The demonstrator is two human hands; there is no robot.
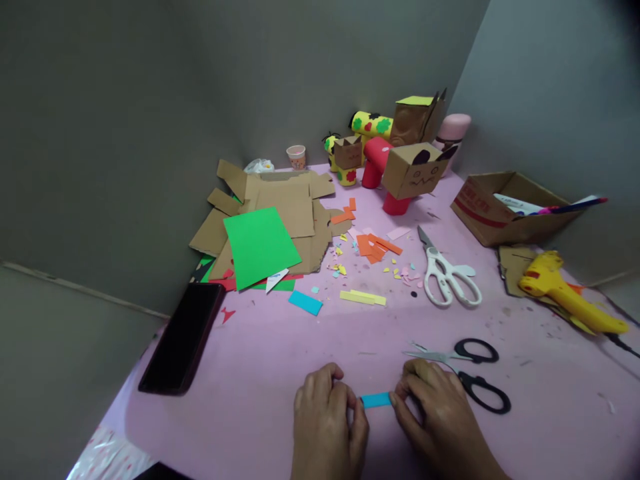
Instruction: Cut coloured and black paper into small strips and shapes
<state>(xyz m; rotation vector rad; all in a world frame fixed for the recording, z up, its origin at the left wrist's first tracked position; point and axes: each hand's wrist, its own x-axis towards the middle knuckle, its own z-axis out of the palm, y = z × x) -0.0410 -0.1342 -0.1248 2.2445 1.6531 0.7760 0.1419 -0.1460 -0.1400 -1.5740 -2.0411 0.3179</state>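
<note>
Pinched a small blue paper strip (pixel 375 400) between both sets of fingertips: left hand (pixel 327 420) closed on its left end, right hand (pixel 440 417) closed on its right end. Held low, at or just above the pink table cover (pixel 260 387), near the front edge; contact with the surface not discernible.

Progress, judged from layout: strip already cut to size, looked mid-fold or mid-roll, not yet glued or attached to anything. Second blue piece (pixel 305 303) and yellow strips (pixel 363 297) lay loose farther back, unused. Several finished-looking figures at the far corner: cardboard box head with drawn face (pixel 413 172) on red tubes, yellow tube with flowers (pixel 371 124).

Just beside right hand: black-handled scissors (pixel 467 373), blades pointing left. Farther back: white scissors (pixel 447 273), yellow glue gun (pixel 567 293) on cardboard, open carton (pixel 510 207) with pens.

Left side: dark phone (pixel 183 337), green sheet (pixel 260 245) over a pile of cardboard offcuts (pixel 285 200), orange scraps (pixel 375 247), confetti-size trimmings scattered mid-table. Paper cup (pixel 297 157) at the back.

Grey partition walls (pixel 125 133) on three sides, dim light.
</note>
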